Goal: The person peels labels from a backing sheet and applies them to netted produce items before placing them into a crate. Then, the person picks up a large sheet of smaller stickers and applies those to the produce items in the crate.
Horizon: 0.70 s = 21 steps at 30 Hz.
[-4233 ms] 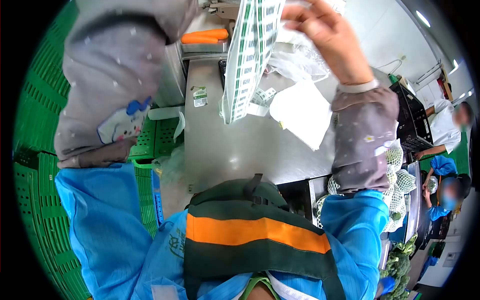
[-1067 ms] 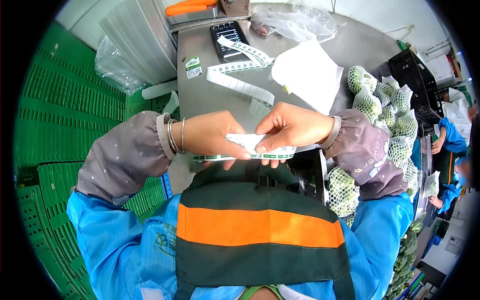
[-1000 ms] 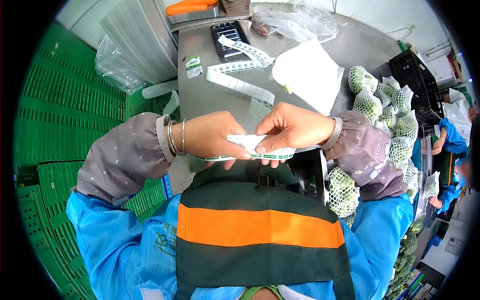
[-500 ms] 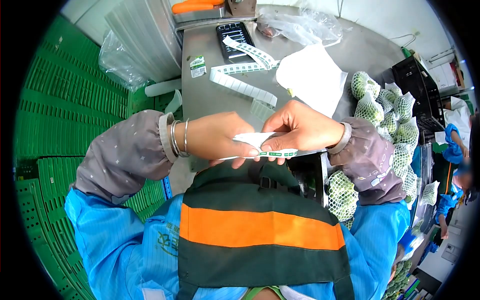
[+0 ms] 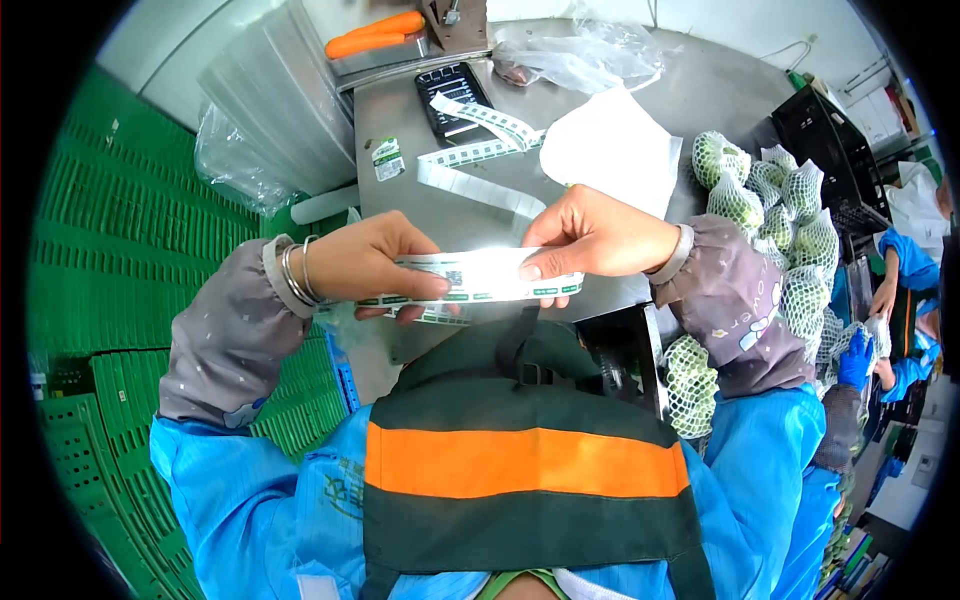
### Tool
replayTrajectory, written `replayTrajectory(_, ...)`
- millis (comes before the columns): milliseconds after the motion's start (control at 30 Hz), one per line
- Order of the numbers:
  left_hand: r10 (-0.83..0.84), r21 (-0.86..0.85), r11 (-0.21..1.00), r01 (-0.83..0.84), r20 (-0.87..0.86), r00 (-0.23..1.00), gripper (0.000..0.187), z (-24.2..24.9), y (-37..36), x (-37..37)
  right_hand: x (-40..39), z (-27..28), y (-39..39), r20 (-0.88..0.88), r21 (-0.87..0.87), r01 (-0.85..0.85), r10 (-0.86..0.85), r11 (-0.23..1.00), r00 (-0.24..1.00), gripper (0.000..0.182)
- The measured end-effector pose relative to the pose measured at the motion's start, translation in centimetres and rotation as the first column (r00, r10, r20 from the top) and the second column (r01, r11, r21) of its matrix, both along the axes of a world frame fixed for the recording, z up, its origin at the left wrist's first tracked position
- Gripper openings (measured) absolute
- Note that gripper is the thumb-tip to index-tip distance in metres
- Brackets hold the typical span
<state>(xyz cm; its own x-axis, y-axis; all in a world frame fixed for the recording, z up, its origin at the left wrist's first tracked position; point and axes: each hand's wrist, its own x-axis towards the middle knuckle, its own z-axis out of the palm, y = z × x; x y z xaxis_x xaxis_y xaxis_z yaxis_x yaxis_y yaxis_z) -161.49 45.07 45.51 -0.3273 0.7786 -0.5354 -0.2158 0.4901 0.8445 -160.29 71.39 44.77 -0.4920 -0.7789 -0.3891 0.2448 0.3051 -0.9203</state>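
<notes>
1. Two hands hold one strip of labels (image 5: 470, 280) stretched level between them; the left hand (image 5: 370, 265) pinches its end at 9 o'clock, thumb on top; the right hand (image 5: 590, 240) pinches the end at 3 o'clock, fingers curled beneath; the strip hangs just above the near edge of the table (image 5: 400, 215).
2. More label strips (image 5: 470, 170) lie loose on the steel table at 12 o'clock, one draped over a phone (image 5: 450, 90); a white sheet (image 5: 610, 150) lies at 1 o'clock; clear bags (image 5: 580, 60) and carrots (image 5: 375, 35) sit beyond; netted vegetables (image 5: 780, 230) pile at 3 o'clock; green crates (image 5: 120, 250) fill 9 o'clock.
3. Glare whitens the strip's middle, so its print is unreadable; the apron hides the table's near edge; a co-worker's blue glove (image 5: 855, 360) shows at the far 3 o'clock rim, the body cut off.
</notes>
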Motion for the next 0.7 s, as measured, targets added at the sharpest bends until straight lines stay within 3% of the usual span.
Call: replayTrajectory(700,0.047,-0.066,0.997,-0.045,0.029,0.998,0.022,0.0,-3.1,-1.5,-0.6,-0.7,0.2,0.002,-0.043,0.054,-0.054,0.998,0.999,0.022)
